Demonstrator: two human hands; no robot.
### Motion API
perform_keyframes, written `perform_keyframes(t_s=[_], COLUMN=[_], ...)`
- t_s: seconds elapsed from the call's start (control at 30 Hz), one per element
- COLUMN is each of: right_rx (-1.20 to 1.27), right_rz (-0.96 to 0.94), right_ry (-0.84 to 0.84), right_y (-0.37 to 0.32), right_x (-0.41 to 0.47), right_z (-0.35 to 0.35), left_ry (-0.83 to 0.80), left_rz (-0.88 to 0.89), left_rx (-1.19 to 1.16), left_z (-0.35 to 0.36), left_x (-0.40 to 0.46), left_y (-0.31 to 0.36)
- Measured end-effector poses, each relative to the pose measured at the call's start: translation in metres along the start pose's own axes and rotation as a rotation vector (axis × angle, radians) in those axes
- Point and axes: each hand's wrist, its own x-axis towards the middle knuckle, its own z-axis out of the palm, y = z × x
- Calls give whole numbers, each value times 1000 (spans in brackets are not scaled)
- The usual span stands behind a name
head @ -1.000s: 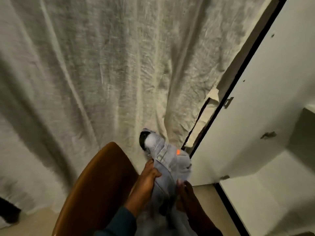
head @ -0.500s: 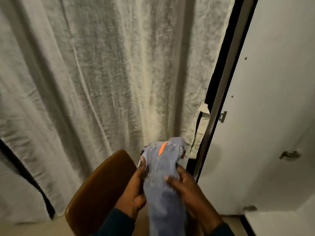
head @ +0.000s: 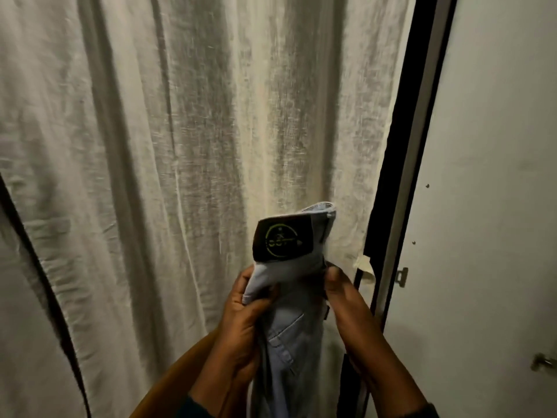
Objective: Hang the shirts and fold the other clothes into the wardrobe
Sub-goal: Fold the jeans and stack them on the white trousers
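Pale blue jeans (head: 289,336) hang upright in front of me, waistband at the top, with a black label (head: 283,238) bearing a green circle. My left hand (head: 244,321) grips the left side of the waist, fingers curled round the denim. Opposite it, my right hand (head: 346,297) pinches the right side near the waistband. A back pocket shows on the denim between my hands. The legs drop out of view at the bottom edge. The white wardrobe door (head: 488,206) stands at the right.
A cream curtain (head: 180,146) fills the view behind the jeans. A brown chair back (head: 168,384) sits low at the left, under my left arm. A dark frame edge (head: 401,164) separates curtain and door; a metal handle (head: 542,362) sticks out at the far right.
I have raised the jeans higher and turned the waistband, so the black label now faces me instead of the orange tag. My view has tilted up and the chair has mostly dropped out.
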Motion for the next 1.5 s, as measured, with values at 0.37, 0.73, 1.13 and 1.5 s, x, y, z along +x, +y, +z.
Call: perform_keyframes(t_s=[0.37,0.73,1.13,1.5], right_rx=[253,199,253,475], right_rz=[-100,-179,386,-22], right_ry=[351,105,205,-143], right_y=[-31,-2,68,5], right_x=[35,5,23,47], right_z=[46,48,-2,-5], left_ry=[26,-12,-217,-4], left_rz=[-184,-67,146,280], left_rx=[601,367,346,917], left_z=[32,8,39,-59], left_x=[6,34,53,101], left_y=[57,82,94,130])
